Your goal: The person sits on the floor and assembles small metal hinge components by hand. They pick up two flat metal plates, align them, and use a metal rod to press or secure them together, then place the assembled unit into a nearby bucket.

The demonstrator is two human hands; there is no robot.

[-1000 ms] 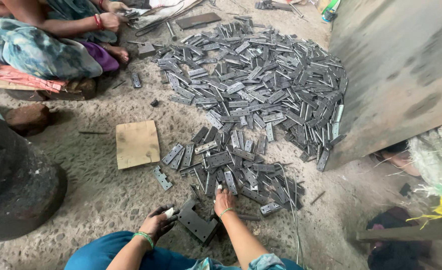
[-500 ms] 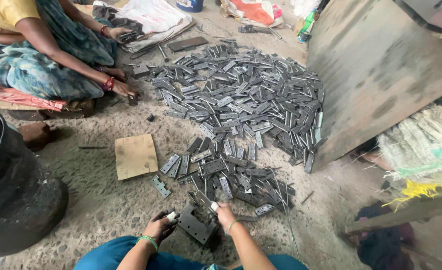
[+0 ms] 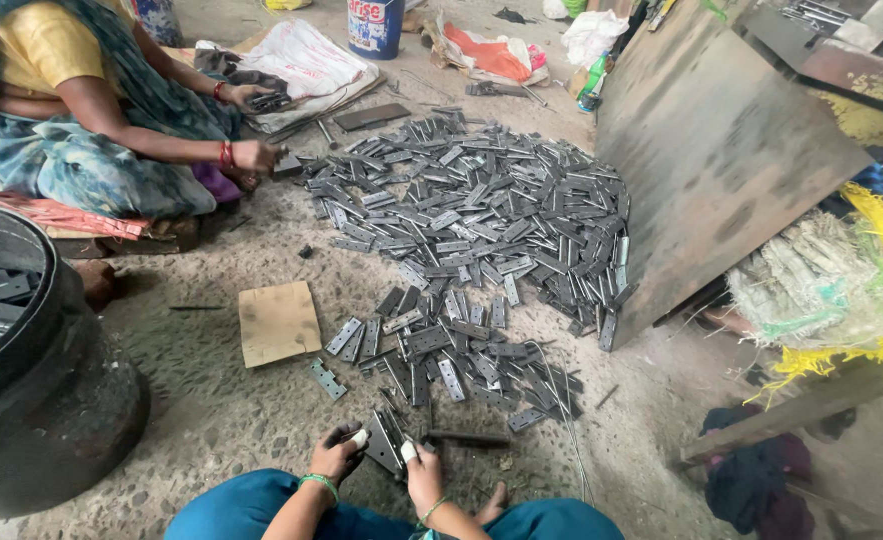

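Both hands, left hand (image 3: 337, 455) and right hand (image 3: 422, 472), are gripping a dark metal hinge (image 3: 385, 446) with closed fingers, low over the floor (image 3: 211, 410), beside the hinge pile (image 3: 471, 230).

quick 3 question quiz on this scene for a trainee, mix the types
1. True or false: both hands, the left hand and the right hand, are on one metal hinge.
2. What lies flat on the floor left of the hinge pile? A) cardboard piece B) hammer C) glove
3. Fill in: at the left edge stands a black ____.

Key: 1 true; 2 A, the cardboard piece; 3 drum.
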